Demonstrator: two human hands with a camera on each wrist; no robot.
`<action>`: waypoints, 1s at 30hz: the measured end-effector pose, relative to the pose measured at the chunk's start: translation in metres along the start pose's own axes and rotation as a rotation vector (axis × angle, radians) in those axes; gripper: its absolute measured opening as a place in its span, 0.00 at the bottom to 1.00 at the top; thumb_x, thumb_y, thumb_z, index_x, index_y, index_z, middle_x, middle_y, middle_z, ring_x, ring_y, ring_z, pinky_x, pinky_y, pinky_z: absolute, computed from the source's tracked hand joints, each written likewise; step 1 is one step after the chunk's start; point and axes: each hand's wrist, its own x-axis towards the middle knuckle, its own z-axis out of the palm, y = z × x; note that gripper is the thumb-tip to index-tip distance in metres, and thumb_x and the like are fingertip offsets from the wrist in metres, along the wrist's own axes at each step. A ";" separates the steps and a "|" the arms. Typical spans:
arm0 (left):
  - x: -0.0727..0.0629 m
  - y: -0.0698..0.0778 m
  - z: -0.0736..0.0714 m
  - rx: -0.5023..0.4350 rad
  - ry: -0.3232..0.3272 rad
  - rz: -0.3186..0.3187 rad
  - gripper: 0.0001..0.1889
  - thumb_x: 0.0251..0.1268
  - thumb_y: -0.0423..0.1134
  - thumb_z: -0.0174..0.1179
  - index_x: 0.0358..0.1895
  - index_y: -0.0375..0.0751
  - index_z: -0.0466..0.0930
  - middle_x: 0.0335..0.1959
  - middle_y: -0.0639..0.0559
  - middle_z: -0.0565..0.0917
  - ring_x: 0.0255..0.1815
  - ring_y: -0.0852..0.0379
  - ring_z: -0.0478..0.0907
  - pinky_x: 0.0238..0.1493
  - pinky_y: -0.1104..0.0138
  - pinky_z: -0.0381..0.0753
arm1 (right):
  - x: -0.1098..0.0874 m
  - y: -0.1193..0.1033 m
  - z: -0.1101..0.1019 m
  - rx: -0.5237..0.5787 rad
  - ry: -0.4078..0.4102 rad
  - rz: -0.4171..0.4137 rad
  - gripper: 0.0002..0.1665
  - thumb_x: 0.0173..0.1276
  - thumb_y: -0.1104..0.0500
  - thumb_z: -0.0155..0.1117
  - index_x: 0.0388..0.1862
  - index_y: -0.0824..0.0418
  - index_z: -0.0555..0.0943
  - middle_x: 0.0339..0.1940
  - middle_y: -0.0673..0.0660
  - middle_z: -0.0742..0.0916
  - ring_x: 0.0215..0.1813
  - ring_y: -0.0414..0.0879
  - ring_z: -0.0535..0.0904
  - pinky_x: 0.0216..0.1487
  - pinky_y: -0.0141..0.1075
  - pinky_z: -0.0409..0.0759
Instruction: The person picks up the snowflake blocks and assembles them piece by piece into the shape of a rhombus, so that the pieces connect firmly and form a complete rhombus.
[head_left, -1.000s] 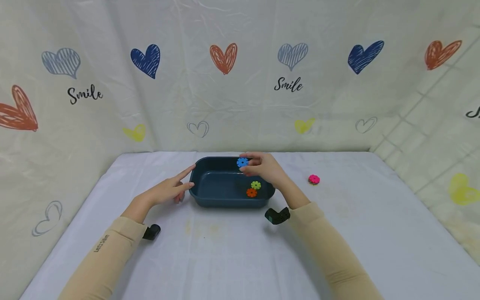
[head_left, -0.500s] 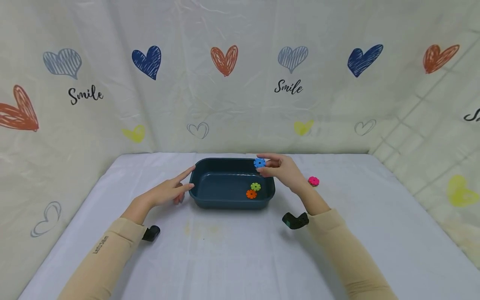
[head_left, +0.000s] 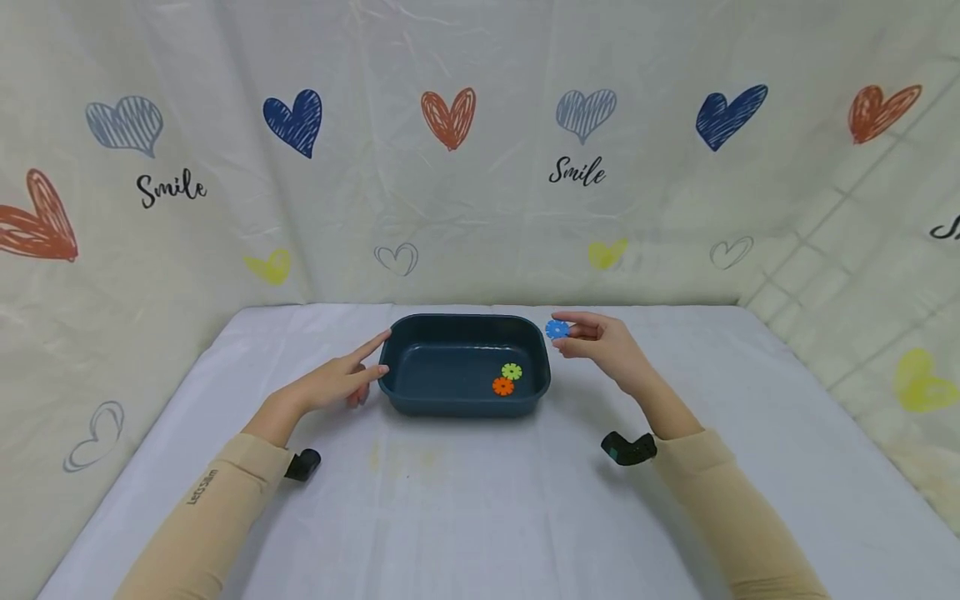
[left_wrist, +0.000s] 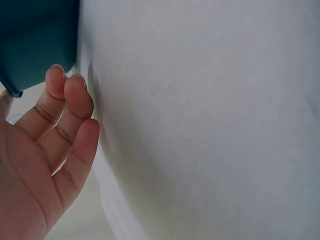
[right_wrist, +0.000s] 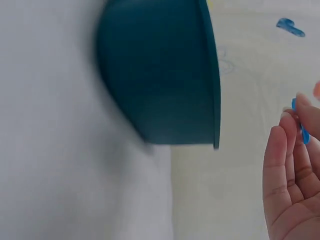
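Note:
A blue flower-shaped disc [head_left: 557, 329] is pinched between thumb and fingers of my right hand [head_left: 611, 350], just outside the right end of a dark teal basin [head_left: 465, 407]. The right wrist view shows the disc [right_wrist: 305, 135] edge-on in the fingers, apart from the basin wall [right_wrist: 160, 85]. My left hand [head_left: 330, 383] touches the basin's left rim with extended index finger and thumb; its other fingers bend loosely below, as the left wrist view shows. Inside the basin, toward the right, lie a yellow-green flower disc [head_left: 512, 372] and an orange flower disc [head_left: 502, 386].
A white cloth [head_left: 480, 500] covers the table. Behind it hangs a pale curtain [head_left: 495, 225] printed with hearts and words. Black wrist cameras [head_left: 628, 448] sit at both sleeves. The pink disc seen earlier is out of sight, behind the right hand or forearm.
My right hand has moved right, carrying the blue disc from above the basin to beyond its right rim. The pink disc has become hidden. My left hand stays at the rim.

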 end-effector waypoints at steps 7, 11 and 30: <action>0.001 0.001 0.000 -0.003 -0.002 0.000 0.39 0.80 0.60 0.48 0.85 0.62 0.39 0.27 0.47 0.77 0.28 0.50 0.76 0.43 0.57 0.68 | -0.014 0.020 -0.026 0.012 0.083 0.025 0.33 0.72 0.55 0.71 0.72 0.63 0.75 0.41 0.49 0.85 0.41 0.41 0.85 0.43 0.29 0.79; 0.001 0.002 -0.001 0.005 0.000 -0.004 0.39 0.80 0.60 0.48 0.85 0.62 0.39 0.28 0.46 0.77 0.29 0.50 0.76 0.42 0.57 0.68 | -0.020 0.033 -0.042 0.006 0.132 0.041 0.34 0.72 0.52 0.71 0.72 0.62 0.74 0.38 0.45 0.84 0.37 0.41 0.83 0.38 0.34 0.77; 0.001 0.000 0.000 0.010 -0.004 -0.019 0.40 0.80 0.62 0.48 0.85 0.62 0.39 0.28 0.46 0.78 0.29 0.50 0.76 0.42 0.57 0.68 | -0.024 0.079 -0.083 -0.084 0.117 0.169 0.37 0.76 0.53 0.66 0.77 0.67 0.67 0.51 0.55 0.75 0.47 0.41 0.79 0.49 0.27 0.79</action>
